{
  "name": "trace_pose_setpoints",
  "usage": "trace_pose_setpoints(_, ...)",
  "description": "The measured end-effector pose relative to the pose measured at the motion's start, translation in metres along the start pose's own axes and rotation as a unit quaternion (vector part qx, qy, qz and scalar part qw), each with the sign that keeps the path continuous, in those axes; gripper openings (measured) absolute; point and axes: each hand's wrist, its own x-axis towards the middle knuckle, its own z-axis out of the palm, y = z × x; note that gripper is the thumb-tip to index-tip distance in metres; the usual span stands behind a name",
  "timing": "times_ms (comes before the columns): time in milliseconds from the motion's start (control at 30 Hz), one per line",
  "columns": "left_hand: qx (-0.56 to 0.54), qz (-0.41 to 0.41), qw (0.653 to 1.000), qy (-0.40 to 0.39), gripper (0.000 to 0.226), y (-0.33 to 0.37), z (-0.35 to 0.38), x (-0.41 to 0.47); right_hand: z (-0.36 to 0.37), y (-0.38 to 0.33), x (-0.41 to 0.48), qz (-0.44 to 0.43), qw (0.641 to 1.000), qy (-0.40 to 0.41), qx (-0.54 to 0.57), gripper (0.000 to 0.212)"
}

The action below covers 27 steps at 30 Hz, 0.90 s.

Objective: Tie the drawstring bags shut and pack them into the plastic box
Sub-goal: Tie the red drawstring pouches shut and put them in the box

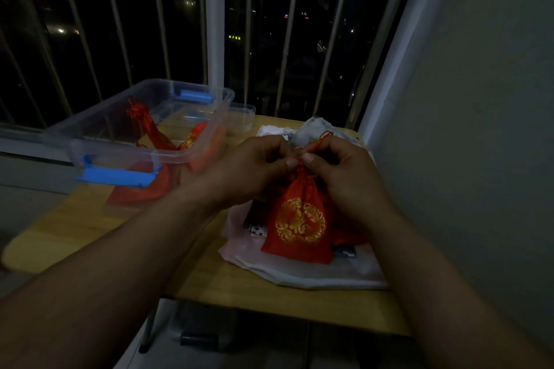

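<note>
Left hand and right hand both pinch the cord at the neck, bag hanging just below the fingers.

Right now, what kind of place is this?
Probably a room in a flat at night: a small wooden table beside a barred window with city lights outside, and a plain wall.

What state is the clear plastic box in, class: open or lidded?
Open: the plastic box has no lid across its rim, and a red bag shows inside it.
</note>
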Motion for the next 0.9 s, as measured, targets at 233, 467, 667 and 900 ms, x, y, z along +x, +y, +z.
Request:
trace_pose_setpoints(233,0.011,0.023,0.999,0.043,0.012,-0.01,-0.001,0.001,-0.004,0.0,-0.001,0.109,0.981,0.035,0.156,0.013)
trace_pose_setpoints(467,0.012,0.038,0.997,0.062,0.012,-0.01,0.004,-0.001,0.0,0.0,-0.001,0.12,0.974,0.064,0.179,0.018)
trace_pose_setpoints(667,0.003,0.036,0.997,0.069,0.014,-0.015,0.001,0.0,0.003,-0.002,0.0,0.124,0.973,0.062,0.183,0.017)
trace_pose_setpoints(900,-0.061,-0.02,0.995,0.081,0.019,-0.006,0.007,-0.002,0.002,-0.001,0.002,0.099,0.987,0.063,0.112,0.013)
